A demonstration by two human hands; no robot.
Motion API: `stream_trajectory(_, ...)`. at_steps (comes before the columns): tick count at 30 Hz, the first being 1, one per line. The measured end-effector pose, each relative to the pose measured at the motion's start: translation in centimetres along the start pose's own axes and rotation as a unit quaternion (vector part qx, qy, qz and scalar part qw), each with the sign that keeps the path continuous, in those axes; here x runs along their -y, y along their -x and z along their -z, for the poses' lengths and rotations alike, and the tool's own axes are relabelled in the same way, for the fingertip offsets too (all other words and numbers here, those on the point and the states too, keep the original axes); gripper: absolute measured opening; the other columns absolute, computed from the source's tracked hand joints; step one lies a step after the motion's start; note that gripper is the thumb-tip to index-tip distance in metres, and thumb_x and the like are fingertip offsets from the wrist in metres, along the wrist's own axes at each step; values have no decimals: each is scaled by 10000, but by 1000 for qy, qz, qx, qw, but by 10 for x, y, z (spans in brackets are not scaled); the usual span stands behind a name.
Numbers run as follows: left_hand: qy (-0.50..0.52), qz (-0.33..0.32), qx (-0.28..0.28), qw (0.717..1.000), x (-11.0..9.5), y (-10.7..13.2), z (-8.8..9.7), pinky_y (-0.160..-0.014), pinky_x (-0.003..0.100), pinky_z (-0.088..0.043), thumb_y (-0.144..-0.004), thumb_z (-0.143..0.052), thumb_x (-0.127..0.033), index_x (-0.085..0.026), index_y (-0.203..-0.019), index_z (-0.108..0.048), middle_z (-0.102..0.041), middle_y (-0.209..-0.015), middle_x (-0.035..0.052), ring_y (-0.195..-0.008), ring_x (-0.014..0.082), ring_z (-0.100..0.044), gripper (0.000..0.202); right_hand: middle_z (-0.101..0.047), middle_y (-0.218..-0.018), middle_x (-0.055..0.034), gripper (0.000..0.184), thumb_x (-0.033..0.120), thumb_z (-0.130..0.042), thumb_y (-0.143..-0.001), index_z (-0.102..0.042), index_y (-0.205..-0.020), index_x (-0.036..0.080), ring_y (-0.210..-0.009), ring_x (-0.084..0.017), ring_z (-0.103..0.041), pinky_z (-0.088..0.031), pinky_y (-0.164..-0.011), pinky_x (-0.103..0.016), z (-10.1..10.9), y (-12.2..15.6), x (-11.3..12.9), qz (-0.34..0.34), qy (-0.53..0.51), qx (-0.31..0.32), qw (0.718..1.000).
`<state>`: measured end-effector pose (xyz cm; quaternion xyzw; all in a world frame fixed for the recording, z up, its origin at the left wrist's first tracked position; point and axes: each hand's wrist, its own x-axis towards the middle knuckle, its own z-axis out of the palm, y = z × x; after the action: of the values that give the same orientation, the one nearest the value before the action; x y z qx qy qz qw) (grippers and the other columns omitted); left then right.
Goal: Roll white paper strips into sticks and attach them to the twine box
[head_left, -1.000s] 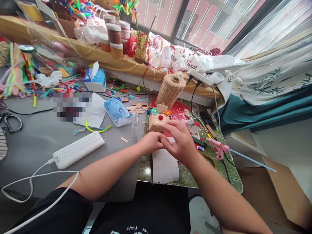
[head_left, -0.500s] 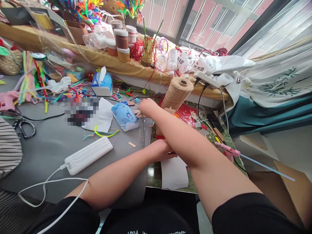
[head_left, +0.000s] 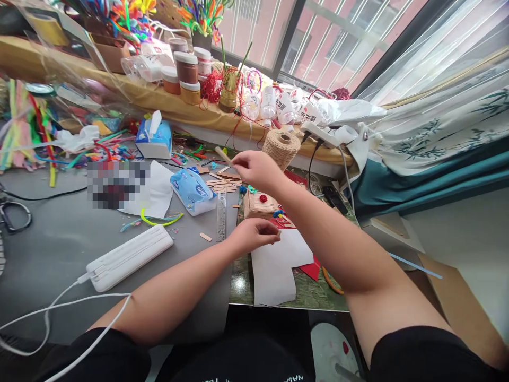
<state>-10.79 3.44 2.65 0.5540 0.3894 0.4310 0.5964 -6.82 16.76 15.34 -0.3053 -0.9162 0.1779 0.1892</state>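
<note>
My right hand (head_left: 256, 168) is closed on a flat wooden craft stick (head_left: 225, 156), one end of which pokes out to the left. Below it lie several loose craft sticks (head_left: 222, 185). Beneath my right forearm stands a small twine-wrapped box (head_left: 256, 206) with a red rose (head_left: 263, 198) on it; the forearm hides part of that area. My left hand (head_left: 260, 234) hovers just in front of the box, above white paper (head_left: 274, 270). Its fingers are curled together, and whatever they may hold is too small to make out.
Behind the box stands a twine spool (head_left: 281, 144). A clear ruler (head_left: 221, 216), a blue tissue pack (head_left: 193, 191) and a white power bank (head_left: 129, 257) with its cable lie to the left. Paint jars (head_left: 186, 68) and bottles line the sill. A power strip (head_left: 324, 133) sits at right.
My right hand has risen from the stick pile with a craft stick in it and moved slightly right. My left hand has come out from under the right forearm. The view has shifted right.
</note>
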Motion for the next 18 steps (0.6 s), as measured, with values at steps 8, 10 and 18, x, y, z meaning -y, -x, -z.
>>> stream_trajectory(8, 331, 39, -20, 943, -7, -1, -7, -808, 273, -552, -714, -895, -347, -142, -925, -755, -753, -873, 54, -830, 145, -709, 326, -707, -758, -24, 280, 419, -825, -793, -725, -893, 177, -644, -141, -614, -523, -625, -289, -3, 185, 10, -220, -399, -226, 861)
stream_trajectory(10, 336, 39, 1, 941, -5, 0, -12, -822, 282, -554, -715, -896, -337, -130, -919, -758, -754, -866, 62, -830, 160, -723, 322, -708, -751, -24, 277, 421, -833, -781, -722, -858, 179, -636, -143, -613, -534, -631, -300, -23, 203, 10, -246, -442, -241, 828)
stream_trajectory(18, 334, 89, 8, 938, 0, -1, -15, -852, 281, -562, -675, -921, -336, -110, -884, -767, -752, -865, 68, -794, 138, -709, 344, -706, -732, -20, 269, 419, -838, -767, -747, -860, 184, -614, -153, -627, -546, -615, -309, -43, 220, 10, -273, -452, -252, 811)
